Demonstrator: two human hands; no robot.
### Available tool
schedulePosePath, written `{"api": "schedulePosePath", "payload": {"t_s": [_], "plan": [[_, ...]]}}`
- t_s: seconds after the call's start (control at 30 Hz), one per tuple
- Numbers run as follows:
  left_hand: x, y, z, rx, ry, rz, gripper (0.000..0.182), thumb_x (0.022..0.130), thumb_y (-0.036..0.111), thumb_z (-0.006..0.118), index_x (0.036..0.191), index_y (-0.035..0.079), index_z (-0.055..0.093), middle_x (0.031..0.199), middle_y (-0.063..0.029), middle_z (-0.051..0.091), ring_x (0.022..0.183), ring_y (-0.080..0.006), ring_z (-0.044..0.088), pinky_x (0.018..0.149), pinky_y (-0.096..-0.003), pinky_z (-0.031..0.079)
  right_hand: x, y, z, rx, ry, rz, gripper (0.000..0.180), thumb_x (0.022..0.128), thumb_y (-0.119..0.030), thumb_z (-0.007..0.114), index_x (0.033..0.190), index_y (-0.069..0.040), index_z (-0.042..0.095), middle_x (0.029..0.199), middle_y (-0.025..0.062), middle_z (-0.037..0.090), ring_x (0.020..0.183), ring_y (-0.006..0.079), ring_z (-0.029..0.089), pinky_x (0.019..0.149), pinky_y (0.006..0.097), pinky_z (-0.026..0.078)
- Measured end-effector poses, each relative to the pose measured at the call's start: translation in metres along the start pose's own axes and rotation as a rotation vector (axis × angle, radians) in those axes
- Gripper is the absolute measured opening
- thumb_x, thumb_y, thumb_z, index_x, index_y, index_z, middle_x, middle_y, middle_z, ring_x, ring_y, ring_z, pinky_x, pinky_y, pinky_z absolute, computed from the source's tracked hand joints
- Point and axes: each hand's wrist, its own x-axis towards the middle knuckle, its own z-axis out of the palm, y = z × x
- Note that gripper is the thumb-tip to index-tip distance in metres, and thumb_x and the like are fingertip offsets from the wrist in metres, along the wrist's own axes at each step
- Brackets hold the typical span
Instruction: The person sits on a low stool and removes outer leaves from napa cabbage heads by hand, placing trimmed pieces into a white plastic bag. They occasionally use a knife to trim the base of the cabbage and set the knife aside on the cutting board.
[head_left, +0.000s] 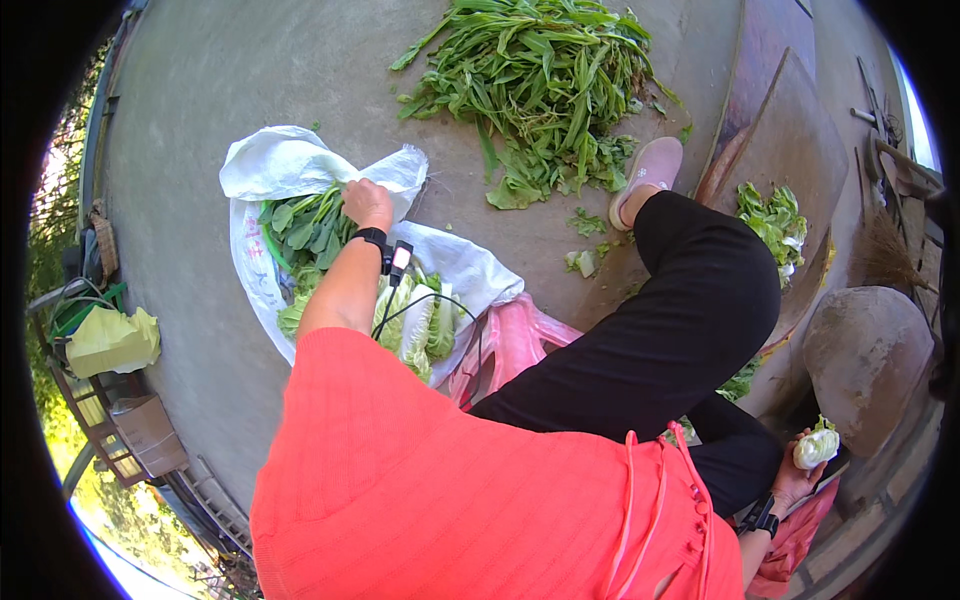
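Note:
At the left, my left hand (368, 203) is closed at the gathered edge of a white woven sack (281, 161). A bunch of dark leafy greens (309, 225) lies right against its fingers inside the sack mouth. Below the wrist, heads of Chinese cabbage (414, 322) fill the near part of the sack, partly behind my forearm. Far to the lower right, my right hand (796, 469) holds a small pale cabbage head (817, 448) from beneath. Both wrists carry black straps.
A large heap of leafy greens (540, 82) covers the concrete floor ahead. Pink plastic bags (514, 337) adjoin the sack. Cabbage leaves (772, 225) rest on a wooden board (795, 150) by my knee. A rounded stone (870, 360) and a broom (889, 251) are at the right; a cardboard box (148, 435) is left.

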Motion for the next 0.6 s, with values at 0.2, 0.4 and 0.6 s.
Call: {"api": "schedulePosePath", "payload": {"t_s": [0.2,0.4,0.6], "plan": [[-0.014,0.016,-0.003,-0.201,-0.031,-0.073,0.027,0.082,0.019,0.054,0.091,0.001,0.073,0.105,-0.0202,0.068,0.096,-0.0402,0.066,0.08,-0.0516,0.053,0.007,0.002,-0.002,0.023,-0.091,0.01,0.074,0.092,-0.03,0.065,0.152,-0.006,0.029,0.15,0.0239,0.037,0.129,0.0387,0.046,0.107,0.0498,0.041],[-0.039,0.067,0.002,-0.333,-0.018,0.11,0.026,0.079,0.017,0.053,0.083,0.001,0.073,0.09,-0.0244,0.069,0.084,-0.0417,0.068,0.078,-0.0479,0.053,0.012,0.01,0.001,0.061,-0.183,-0.017,0.075,0.092,-0.029,0.064,0.152,-0.004,0.026,0.15,0.0247,0.035,0.131,0.0397,0.044,0.107,0.0513,0.04],[-0.087,0.173,0.005,-0.382,-0.033,0.361,0.021,0.069,0.022,0.066,0.073,0.003,0.074,0.077,-0.0226,0.068,0.073,-0.0388,0.068,0.071,-0.0434,0.055,0.019,0.018,0.007,0.09,-0.271,-0.07,0.076,0.092,-0.031,0.063,0.152,-0.004,0.025,0.151,0.026,0.034,0.131,0.0419,0.044,0.109,0.0524,0.039]]}}
